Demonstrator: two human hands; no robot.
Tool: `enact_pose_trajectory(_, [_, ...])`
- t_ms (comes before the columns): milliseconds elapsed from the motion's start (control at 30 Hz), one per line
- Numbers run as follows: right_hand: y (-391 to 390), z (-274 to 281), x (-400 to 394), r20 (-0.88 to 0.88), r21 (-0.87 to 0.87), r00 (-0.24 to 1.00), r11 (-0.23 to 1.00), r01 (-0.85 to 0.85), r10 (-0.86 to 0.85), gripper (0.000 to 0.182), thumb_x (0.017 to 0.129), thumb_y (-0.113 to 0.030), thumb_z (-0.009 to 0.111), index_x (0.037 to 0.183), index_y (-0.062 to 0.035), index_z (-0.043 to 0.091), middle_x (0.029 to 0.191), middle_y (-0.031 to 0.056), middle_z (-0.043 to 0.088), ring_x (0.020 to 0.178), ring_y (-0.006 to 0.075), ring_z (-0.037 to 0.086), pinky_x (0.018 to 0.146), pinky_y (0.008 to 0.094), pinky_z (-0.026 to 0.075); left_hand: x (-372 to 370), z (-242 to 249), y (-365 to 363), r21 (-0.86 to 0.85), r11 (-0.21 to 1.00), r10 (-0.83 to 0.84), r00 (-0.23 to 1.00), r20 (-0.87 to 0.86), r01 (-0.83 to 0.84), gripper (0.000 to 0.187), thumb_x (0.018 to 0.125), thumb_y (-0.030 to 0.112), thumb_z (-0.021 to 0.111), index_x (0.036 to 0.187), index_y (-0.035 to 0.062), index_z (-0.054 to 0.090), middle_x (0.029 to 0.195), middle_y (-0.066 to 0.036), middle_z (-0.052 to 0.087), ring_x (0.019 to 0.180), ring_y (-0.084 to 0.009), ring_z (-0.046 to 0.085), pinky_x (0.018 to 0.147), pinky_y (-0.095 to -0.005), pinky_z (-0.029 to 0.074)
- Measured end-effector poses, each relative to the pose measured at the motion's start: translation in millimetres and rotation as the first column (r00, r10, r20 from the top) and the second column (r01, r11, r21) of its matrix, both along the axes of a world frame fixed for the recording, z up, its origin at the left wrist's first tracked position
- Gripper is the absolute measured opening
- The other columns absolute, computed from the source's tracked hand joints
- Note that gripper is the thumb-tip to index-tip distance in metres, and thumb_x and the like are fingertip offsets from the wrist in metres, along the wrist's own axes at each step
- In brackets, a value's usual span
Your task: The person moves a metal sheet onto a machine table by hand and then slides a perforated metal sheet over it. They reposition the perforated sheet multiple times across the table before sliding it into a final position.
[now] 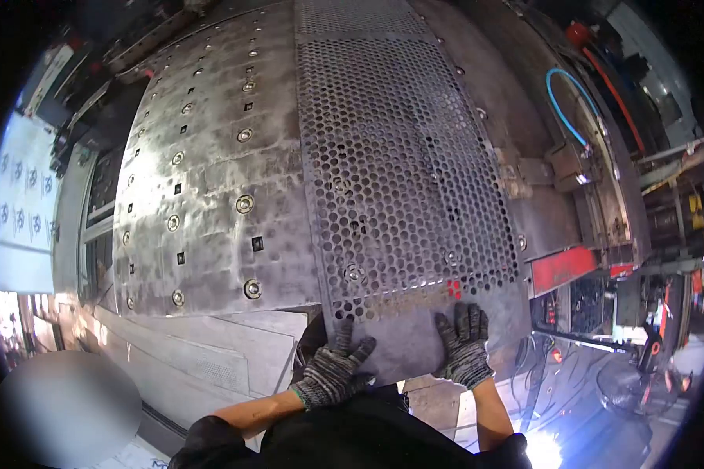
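A long perforated metal sheet [403, 133] lies across the machine bed, its near end a solid strip without holes. My left hand [332, 371], in a grey knit glove, rests at the near left corner of this sheet with its fingers spread. Farther right, my right hand [465, 348], in a matching glove, lies on the solid strip, fingers stretched out towards the holes. Both hands touch the sheet from above; the undersides of the palms are hidden.
Left of the sheet extends the metal bed [211, 172] with round ball fittings and square holes. Flat sheets [219, 359] lie below its near edge. At right are a blue hose [555, 90], a red block [562, 270] and a fan [637, 387]. Bright light [541, 449] glares at lower right.
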State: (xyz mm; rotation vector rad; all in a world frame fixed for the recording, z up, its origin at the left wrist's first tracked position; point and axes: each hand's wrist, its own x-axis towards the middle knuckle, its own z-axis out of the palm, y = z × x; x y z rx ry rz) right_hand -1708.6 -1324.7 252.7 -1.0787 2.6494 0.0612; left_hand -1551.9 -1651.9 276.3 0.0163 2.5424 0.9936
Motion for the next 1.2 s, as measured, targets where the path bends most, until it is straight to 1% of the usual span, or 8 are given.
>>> enact_pose_trajectory(133, [-19,22,23,-0.005,0.024,0.989,0.988,0.15,-0.15,0.136,0.051,-0.055,0.094,0.171,-0.0262,0.035,0.176,0.0286,0.022,0.162,0.0575,0.015,0.131,0.0685,0.011,7,-16,-10,-0.108,0.977,-0.209,0.938,-0.278,0.185,0.085,0.093,0.06,0.072,0.163,0.0185,0.048,0.171,-0.045,0.011,0.144,-0.0643,0.046,0.106,-0.0655,0.053])
enact_pose_trajectory(200, [-23,20,41,-0.152,-0.107,0.949,0.959,0.263,-0.277,0.113,0.064,-0.048,0.09,0.165,-0.0266,0.043,0.165,0.0322,0.039,0.155,0.0574,0.03,0.129,0.0682,0.018,6,-14,-14,-0.106,0.967,-0.253,0.922,-0.292,0.232,0.085,0.094,0.057,0.073,0.164,0.0169,0.047,0.171,-0.045,0.015,0.145,-0.0635,0.046,0.105,-0.0651,0.054])
enact_pose_trajectory(333, [-50,-13,87,-0.371,-0.09,0.835,0.911,0.402,-0.406,0.117,0.062,-0.05,0.086,0.166,-0.0212,0.042,0.17,0.0286,0.033,0.157,0.0584,0.024,0.128,0.0714,0.016,9,-21,-13,-0.049,0.967,-0.254,0.939,-0.232,0.249,0.083,0.093,0.054,0.076,0.162,0.016,0.049,0.17,-0.044,0.017,0.148,-0.0606,0.044,0.108,-0.0657,0.052])
enact_pose_trajectory(400, [-85,6,120,-0.226,-0.184,0.867,0.894,0.409,-0.443,0.118,0.062,-0.054,0.087,0.166,-0.0189,0.042,0.171,0.0282,0.032,0.156,0.0587,0.025,0.127,0.0726,0.017,10,-31,-15,-0.045,0.972,-0.226,0.873,-0.433,0.23,0.084,0.093,0.053,0.075,0.163,0.0166,0.048,0.17,-0.044,0.019,0.152,-0.0597,0.039,0.113,-0.0681,0.046])
enact_pose_trajectory(533, [-145,3,162,-0.238,-0.305,0.871,0.885,0.352,-0.429,0.116,0.062,-0.063,0.086,0.163,-0.0198,0.047,0.168,0.0265,0.038,0.154,0.0574,0.03,0.127,0.0719,0.018,4,-12,-17,-0.053,0.963,-0.27,0.936,-0.225,0.265,0.086,0.094,0.047,0.074,0.166,0.0143,0.041,0.172,-0.043,0.014,0.155,-0.0582,0.034,0.116,-0.0648,0.044])
enact_pose_trajectory(933, [-145,9,160,-0.2,-0.293,0.849,0.857,0.424,-0.488,0.112,0.064,-0.058,0.088,0.162,-0.0202,0.05,0.168,0.0218,0.042,0.156,0.0504,0.033,0.129,0.0669,0.018,0,-30,-40,0.113,0.893,-0.411,0.892,-0.188,0.435,0.091,0.098,0.049,0.074,0.171,0.0158,0.032,0.176,-0.038,0.003,0.161,-0.0566,0.019,0.127,-0.0579,0.034])
enact_pose_trajectory(1133, [-150,-12,174,-0.402,-0.514,0.795,0.83,0.216,-0.455,0.107,0.063,-0.07,0.083,0.153,-0.0176,0.059,0.159,0.0217,0.05,0.149,0.05,0.041,0.124,0.0706,0.026,-14,-71,-123,0.064,0.913,-0.284,0.741,-0.608,0.402,0.075,0.099,0.052,0.072,0.161,0.0152,0.052,0.17,-0.023,0.041,0.16,-0.041,0.034,0.129,-0.0521,0.032])
enact_pose_trajectory(1200, [-173,-16,190,-0.446,-0.538,0.774,0.825,0.17,-0.45,0.105,0.066,-0.075,0.079,0.152,-0.0184,0.061,0.158,0.0193,0.052,0.151,0.0472,0.042,0.123,0.0728,0.026,-41,-36,-151,-0.171,0.939,-0.339,0.713,-0.614,0.299,0.079,0.096,0.059,0.072,0.159,0.0146,0.055,0.167,-0.026,0.043,0.159,-0.0435,0.034,0.129,-0.0551,0.029])
